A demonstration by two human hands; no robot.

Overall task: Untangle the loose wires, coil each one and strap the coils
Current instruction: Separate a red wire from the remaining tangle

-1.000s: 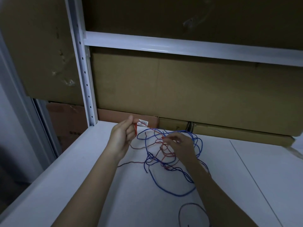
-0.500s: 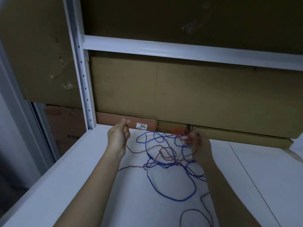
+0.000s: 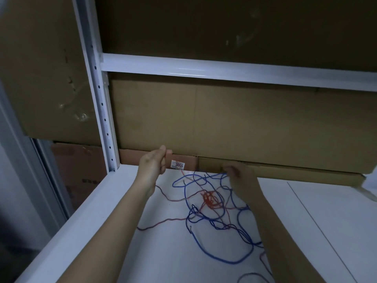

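If both hands keep drawing apart, I reckon the tight red knot [image 3: 210, 198] in the middle of the tangled thin red and blue wires [image 3: 216, 217] on the white shelf board [image 3: 316, 231] cinches harder. The left hand [image 3: 152, 167] pinches a red strand near its fingertips [image 3: 163, 149]. The right hand [image 3: 237, 177] seems curled on a blue loop, though blur hides the grip; the heap lies just below both.

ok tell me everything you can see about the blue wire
The blue wire is a thin, flexible, plastic-coated strand lying in loose loops on the white shelf, unstrapped and uncoiled. Its biggest loop sweeps toward the near edge; smaller loops lie farther back. It crosses and weaves with the red wire, which bunches into a knot mid-tangle. The right hand grips its far loops and lifts them slightly. Its ends cannot be made out.
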